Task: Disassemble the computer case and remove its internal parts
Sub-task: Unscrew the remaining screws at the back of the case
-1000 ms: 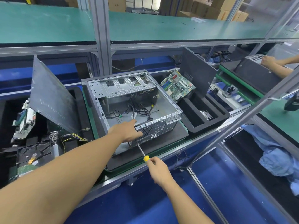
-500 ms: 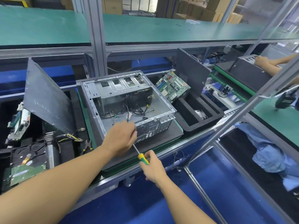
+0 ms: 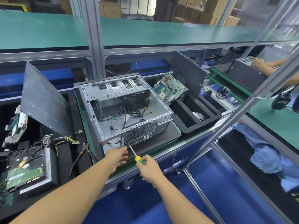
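The computer case (image 3: pixel 113 94) sits on the bench (image 3: pixel 161 151). It is a stiff metal box that looks heavy, with thin edges, so I would hold it by its strong frame. At the case's near corner the left hand (image 3: pixel 117 156) has loose fingers and holds nothing, and beside it the right hand (image 3: pixel 149 170) grips the screwdriver (image 3: pixel 137 158), tip against the case.

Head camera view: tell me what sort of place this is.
Likely a factory line for dismantling computers: long green-matted benches, an opened computer case, a pulled motherboard in a foam tray, and cardboard boxes stacked behind.
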`<move>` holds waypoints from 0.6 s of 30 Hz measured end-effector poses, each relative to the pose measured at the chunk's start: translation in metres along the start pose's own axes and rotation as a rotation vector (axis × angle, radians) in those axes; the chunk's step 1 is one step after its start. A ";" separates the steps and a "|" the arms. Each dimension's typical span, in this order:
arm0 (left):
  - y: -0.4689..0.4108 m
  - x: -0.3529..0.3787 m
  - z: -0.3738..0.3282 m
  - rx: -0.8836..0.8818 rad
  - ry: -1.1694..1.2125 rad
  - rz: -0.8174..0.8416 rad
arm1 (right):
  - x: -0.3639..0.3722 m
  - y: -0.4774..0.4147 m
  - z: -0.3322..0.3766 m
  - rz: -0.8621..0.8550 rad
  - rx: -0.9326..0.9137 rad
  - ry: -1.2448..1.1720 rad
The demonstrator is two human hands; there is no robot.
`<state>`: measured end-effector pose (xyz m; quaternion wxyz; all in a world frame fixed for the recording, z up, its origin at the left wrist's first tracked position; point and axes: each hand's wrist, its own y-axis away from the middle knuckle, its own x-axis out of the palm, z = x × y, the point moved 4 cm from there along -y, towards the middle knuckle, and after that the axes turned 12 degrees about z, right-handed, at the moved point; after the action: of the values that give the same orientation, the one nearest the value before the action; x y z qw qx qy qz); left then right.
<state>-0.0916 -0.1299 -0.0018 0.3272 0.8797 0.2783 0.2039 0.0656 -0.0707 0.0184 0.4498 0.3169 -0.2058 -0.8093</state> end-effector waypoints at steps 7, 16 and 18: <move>-0.021 0.029 -0.005 0.013 0.259 -0.022 | -0.003 0.001 0.003 -0.058 -0.040 0.071; -0.035 0.019 -0.007 -0.007 0.383 -0.066 | -0.015 0.005 0.010 0.056 0.084 0.037; -0.036 0.019 -0.005 -0.006 0.404 -0.068 | -0.015 0.004 0.007 0.070 0.050 0.052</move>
<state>-0.0926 -0.0928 -0.0193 0.2740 0.8100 0.3673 0.3659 0.0688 -0.0591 0.0312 0.4749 0.3414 -0.2249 -0.7794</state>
